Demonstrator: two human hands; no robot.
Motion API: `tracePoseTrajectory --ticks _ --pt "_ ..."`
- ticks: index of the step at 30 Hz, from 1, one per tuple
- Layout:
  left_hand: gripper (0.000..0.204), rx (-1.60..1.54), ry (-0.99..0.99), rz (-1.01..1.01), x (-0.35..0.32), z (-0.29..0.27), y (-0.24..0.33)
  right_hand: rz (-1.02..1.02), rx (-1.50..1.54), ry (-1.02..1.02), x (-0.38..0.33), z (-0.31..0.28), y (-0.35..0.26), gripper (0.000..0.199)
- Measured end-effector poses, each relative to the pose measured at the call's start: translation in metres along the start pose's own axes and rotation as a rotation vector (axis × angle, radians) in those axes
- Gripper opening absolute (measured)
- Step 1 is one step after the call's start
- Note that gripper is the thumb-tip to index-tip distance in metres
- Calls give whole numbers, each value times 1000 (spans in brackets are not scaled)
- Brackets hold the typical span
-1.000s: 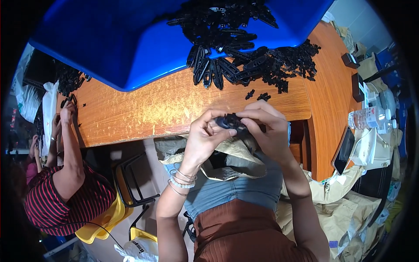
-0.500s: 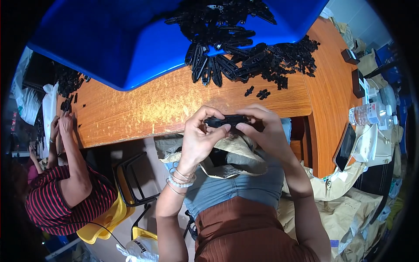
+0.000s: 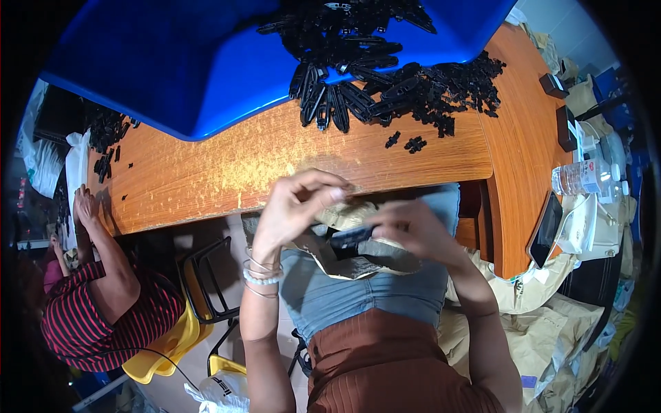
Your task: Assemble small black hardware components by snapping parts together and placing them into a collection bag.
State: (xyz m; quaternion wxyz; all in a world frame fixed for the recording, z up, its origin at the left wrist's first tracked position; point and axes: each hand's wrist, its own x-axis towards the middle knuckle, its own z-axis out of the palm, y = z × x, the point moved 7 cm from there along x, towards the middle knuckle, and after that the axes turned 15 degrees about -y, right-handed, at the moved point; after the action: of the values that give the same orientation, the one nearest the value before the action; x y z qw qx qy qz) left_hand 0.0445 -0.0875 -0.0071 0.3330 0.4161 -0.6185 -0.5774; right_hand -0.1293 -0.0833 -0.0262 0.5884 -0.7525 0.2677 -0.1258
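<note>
Since the earlier frames the two hands have come apart: before, both pinched one small black part together at the counter's edge; now the left hand (image 3: 292,210) has lifted clear and the right hand (image 3: 413,234) has dropped toward the lap.

The left hand's grip is loosely curled, fingertips drawn together near the thumb, and whether it holds anything small cannot be told. The right hand's grip is closed on a dark flat part (image 3: 352,236), which sticks out to the left from under its blurred fingers, over a piece of beige paper or cloth (image 3: 344,265) lying across the lap, just below the edge of the wooden counter (image 3: 227,165).

On the counter, well apart from both hands, a heap of black plastic parts (image 3: 385,89) spills from a blue tub (image 3: 206,62). At the far left another person in a red striped shirt (image 3: 89,316) rests a hand (image 3: 84,203) on the counter beside more black pieces (image 3: 107,131). To the right stand a water bottle (image 3: 582,177) and a dark phone (image 3: 546,230).
</note>
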Motion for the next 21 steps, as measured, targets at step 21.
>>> tracePoseTrajectory --ticks 21 --pt "14 1327 437 104 57 5 8 -306 228 471 36 -78 5 16"
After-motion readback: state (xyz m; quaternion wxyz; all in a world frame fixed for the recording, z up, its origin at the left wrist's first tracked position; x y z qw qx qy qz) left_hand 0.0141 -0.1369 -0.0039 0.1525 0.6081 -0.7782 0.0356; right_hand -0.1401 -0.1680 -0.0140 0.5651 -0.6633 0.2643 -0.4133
